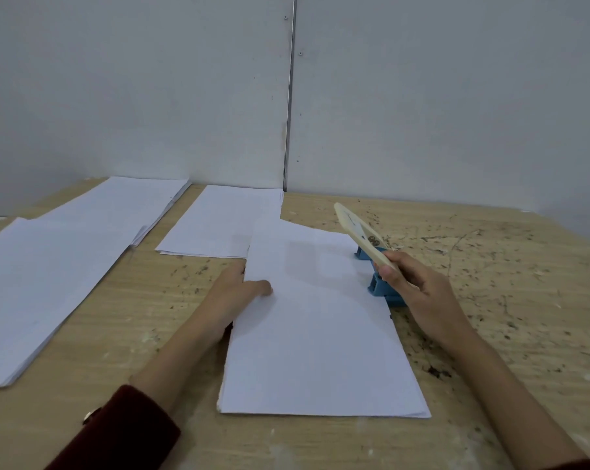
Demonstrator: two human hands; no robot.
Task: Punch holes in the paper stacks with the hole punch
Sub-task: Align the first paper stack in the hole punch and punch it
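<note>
A white paper stack lies in front of me on the wooden table. Its right edge sits in the blue hole punch, whose cream lever is raised. My right hand grips the lever's near end. My left hand holds the stack's left edge, with the thumb on top of the paper and the fingers hidden under it.
Another paper stack lies behind the near one, partly under it. Two larger stacks cover the table's left side. A grey wall closes the back. The table's right part is speckled with dark marks.
</note>
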